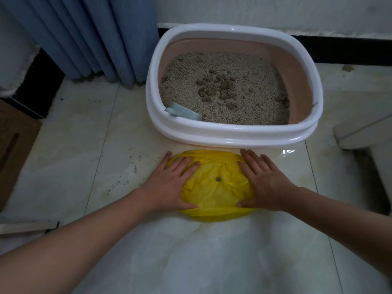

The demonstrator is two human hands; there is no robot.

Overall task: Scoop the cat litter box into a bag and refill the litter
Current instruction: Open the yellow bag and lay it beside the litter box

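Hands: left hand (167, 184), right hand (265, 183) flat on 1 bag (216, 189) | 1 litter box (233, 132) | 1 scoop (183, 112)

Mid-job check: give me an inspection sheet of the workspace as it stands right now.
Surface: pale tiled floor.
Job's things: litter box holds litter with dark clumps; scoop lies in its near-left corner; yellow bag on the floor in front of the box.
Clutter: scattered grains left of the bag; brown lump on the floor right of the box.
Hands: left hand and right hand flat on the bag's sides.
Cables: nothing seen.
Surroundings: blue curtain, cardboard box at left, white object at right.
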